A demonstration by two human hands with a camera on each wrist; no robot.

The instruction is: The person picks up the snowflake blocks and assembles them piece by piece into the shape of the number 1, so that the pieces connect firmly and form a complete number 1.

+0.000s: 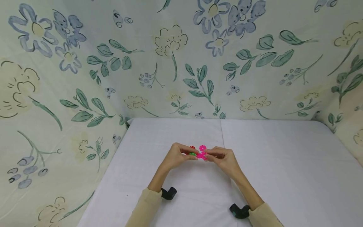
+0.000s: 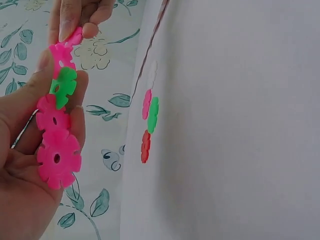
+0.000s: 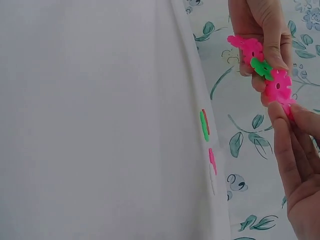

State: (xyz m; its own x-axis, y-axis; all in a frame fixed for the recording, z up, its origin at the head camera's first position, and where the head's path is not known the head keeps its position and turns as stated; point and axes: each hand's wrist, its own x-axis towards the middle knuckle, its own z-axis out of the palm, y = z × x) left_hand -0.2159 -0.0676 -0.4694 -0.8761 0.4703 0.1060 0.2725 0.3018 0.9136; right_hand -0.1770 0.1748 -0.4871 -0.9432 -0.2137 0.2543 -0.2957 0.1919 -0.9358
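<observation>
A chain of notched flower-shaped plastic discs, several pink [image 2: 59,162] and one green [image 2: 64,88], stretches between the hands, its discs slotted edge to edge. My left hand [image 1: 177,155] holds the chain, thumb on one side and fingers behind, near the green disc. At the chain's other end, my right hand [image 1: 225,159] pinches a pink disc [image 3: 287,108] between thumb and fingertips, which partly cover it. Both hands are close together above the table in the head view.
Loose discs lie on the white-covered table [image 1: 283,164]: a red one [image 2: 145,146], a green one [image 2: 153,115], a pink one [image 2: 146,104] and a white one [image 2: 153,75]. Floral cloth [image 1: 170,82] hangs behind the table and at its sides.
</observation>
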